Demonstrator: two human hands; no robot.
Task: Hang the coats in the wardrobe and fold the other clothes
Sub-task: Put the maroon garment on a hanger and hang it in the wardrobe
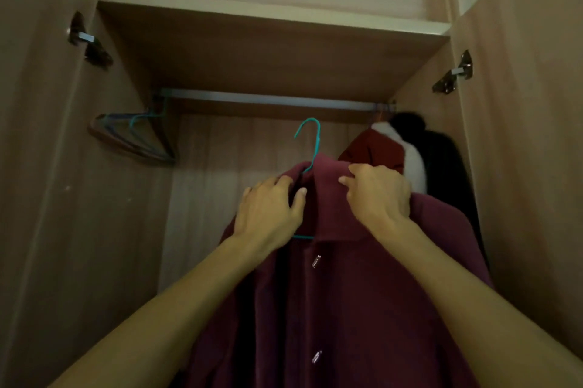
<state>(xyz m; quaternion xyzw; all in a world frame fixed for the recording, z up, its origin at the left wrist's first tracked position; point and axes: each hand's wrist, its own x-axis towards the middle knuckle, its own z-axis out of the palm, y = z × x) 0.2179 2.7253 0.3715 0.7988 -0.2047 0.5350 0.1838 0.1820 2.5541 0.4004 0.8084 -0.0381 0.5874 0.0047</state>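
Note:
A maroon coat (347, 293) with snap buttons hangs on a teal wire hanger (312, 141), held up inside the open wardrobe. The hanger's hook sits below the metal rail (268, 99), not touching it. My left hand (271, 211) grips the coat's left collar and shoulder, fingers curled into the fabric. At the right side of the collar my right hand (378, 192) pinches the cloth. The lower part of the hanger is mostly hidden under the coat.
Several bare hangers (135, 135) hang at the rail's left end. A red garment (375, 148), a white one (413, 166) and a black one (441, 160) hang at the right end. Open doors (41, 166) flank both sides; a shelf (268, 50) sits above.

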